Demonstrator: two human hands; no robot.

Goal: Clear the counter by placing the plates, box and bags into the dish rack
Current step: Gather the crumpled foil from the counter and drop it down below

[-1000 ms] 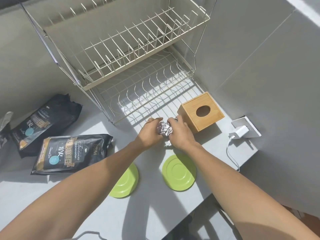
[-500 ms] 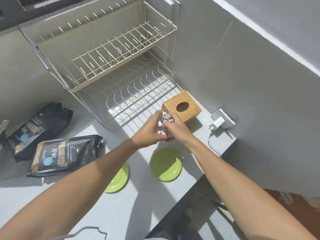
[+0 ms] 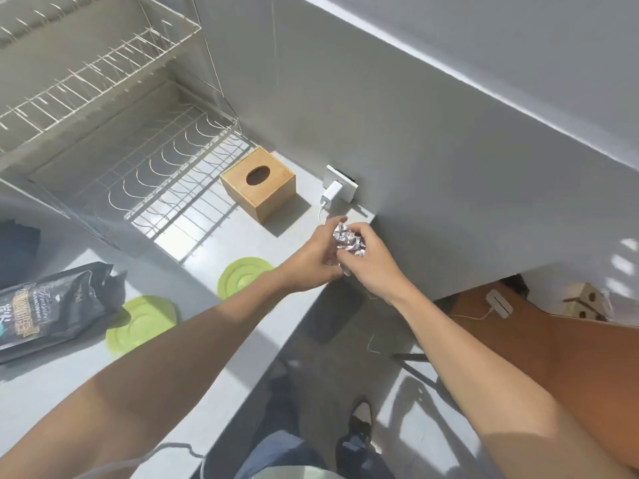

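Both hands hold a crumpled silver foil ball (image 3: 348, 240) above the counter's right edge. My left hand (image 3: 311, 259) cups it from the left, and my right hand (image 3: 370, 261) grips it from the right. A wooden box (image 3: 266, 191) with an oval hole stands on the counter beside the white wire dish rack (image 3: 114, 140), whose two tiers hold nothing. Two green plates lie flat on the counter, one (image 3: 242, 276) near my left wrist and one (image 3: 140, 324) further left. A black bag (image 3: 52, 312) lies at the left edge; a second dark bag (image 3: 17, 247) shows behind it.
A white charger (image 3: 330, 195) is plugged into a wall socket (image 3: 345, 183) right of the box, its cable hanging down. Below the counter's edge are the floor, my legs and shoe (image 3: 359, 420). A brown wooden surface (image 3: 553, 357) sits at the lower right.
Both hands lifted the foil ball from the counter in front of the rack and carried it right, past the box, to the counter's edge. The view swung right and down.
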